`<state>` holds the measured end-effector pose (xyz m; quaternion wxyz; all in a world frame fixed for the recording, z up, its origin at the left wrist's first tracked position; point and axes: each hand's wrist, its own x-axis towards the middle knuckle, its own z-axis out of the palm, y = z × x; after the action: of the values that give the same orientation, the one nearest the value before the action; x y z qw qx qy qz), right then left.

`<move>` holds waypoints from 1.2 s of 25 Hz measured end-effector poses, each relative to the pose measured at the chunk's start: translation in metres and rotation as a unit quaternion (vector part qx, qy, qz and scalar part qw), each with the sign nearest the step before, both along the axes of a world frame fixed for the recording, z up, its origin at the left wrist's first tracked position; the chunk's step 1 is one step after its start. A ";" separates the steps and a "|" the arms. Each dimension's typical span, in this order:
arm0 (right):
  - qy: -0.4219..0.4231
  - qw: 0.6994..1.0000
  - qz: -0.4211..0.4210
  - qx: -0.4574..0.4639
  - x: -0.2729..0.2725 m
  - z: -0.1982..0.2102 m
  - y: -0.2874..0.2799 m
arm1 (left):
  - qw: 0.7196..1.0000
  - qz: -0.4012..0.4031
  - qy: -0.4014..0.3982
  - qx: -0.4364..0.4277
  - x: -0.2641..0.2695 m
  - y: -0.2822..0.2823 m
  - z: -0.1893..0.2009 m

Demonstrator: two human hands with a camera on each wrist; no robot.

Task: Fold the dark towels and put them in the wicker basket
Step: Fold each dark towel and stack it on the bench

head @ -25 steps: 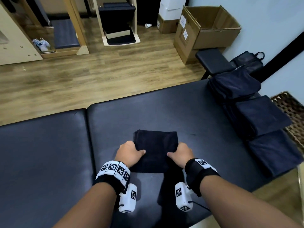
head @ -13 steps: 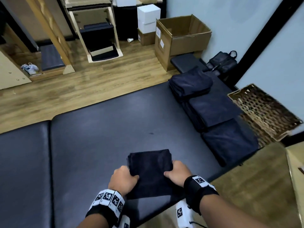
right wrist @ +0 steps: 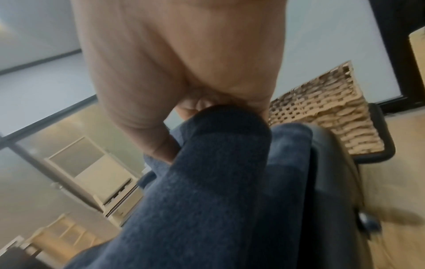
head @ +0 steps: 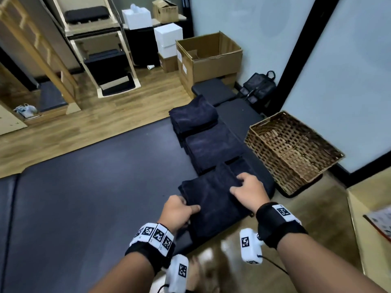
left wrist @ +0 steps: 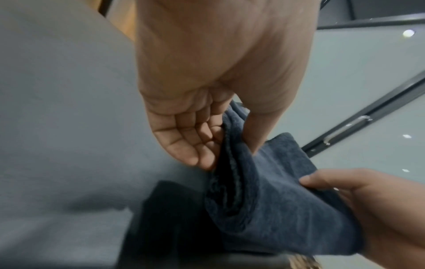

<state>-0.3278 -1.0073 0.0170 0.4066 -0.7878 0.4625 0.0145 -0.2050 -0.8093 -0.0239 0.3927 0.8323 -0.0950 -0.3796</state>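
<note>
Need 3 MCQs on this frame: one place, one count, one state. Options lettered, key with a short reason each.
1. Where is the wicker basket?
A. on the padded table
B. on the floor off the table's right edge
C. inside the cardboard box

2. How many hands grip the folded towel?
A. none
B. one
C. two

3. What does the basket's visible interior show?
A. no towels
B. towels to the rim
C. a closed lid

Key: B, it sits beside the padded table, by the wall. C, the left hand and right hand each hold one end. A, only bare weave shows inside.
</note>
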 end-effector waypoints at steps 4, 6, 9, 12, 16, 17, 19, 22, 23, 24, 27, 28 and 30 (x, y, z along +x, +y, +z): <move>-0.025 0.999 -0.022 -0.014 -0.006 -0.012 -0.064 | 0.999 -0.014 0.036 -0.028 -0.014 -0.064 -0.015; -0.013 0.999 -0.010 -0.031 -0.008 -0.024 -0.086 | 0.999 -0.006 0.037 -0.027 -0.014 -0.081 -0.027; 0.039 0.990 0.067 -0.114 -0.011 -0.035 -0.102 | 0.998 -0.022 -0.046 0.022 -0.009 -0.091 -0.038; 0.033 0.946 0.247 -0.207 -0.005 -0.040 -0.106 | 0.992 -0.017 -0.116 0.050 -0.002 -0.100 -0.038; 0.101 0.942 0.275 -0.167 0.002 -0.050 -0.122 | 0.983 -0.075 -0.088 0.141 0.005 -0.111 -0.046; 0.105 0.952 0.256 -0.133 0.003 -0.052 -0.126 | 0.983 -0.076 -0.060 0.156 0.007 -0.110 -0.048; 0.081 0.964 0.236 -0.094 0.007 -0.056 -0.133 | 0.983 -0.062 -0.021 0.169 0.008 -0.109 -0.053; 0.048 0.973 0.196 -0.108 0.019 -0.055 -0.138 | 0.981 -0.020 -0.032 0.189 0.005 -0.113 -0.046; 0.053 0.976 0.184 -0.106 0.022 -0.054 -0.138 | 0.981 -0.001 -0.033 0.193 0.004 -0.115 -0.042; 0.065 0.977 0.176 -0.100 0.023 -0.052 -0.138 | 0.981 0.022 -0.027 0.190 0.000 -0.117 -0.039; 0.091 0.983 0.156 -0.045 0.019 -0.056 -0.140 | 0.982 0.078 0.020 0.169 -0.017 -0.121 -0.034; 0.098 0.982 0.160 -0.025 0.015 -0.060 -0.143 | 0.981 0.092 0.029 0.170 -0.023 -0.121 -0.036; 0.098 0.976 0.193 0.019 0.009 -0.065 -0.152 | 0.976 0.120 0.025 0.179 -0.036 -0.126 -0.031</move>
<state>-0.3190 -1.1596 -0.0482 0.3635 -0.8490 0.3394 0.1786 -0.2413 -0.9351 -0.0548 0.2827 0.8847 0.0846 -0.3609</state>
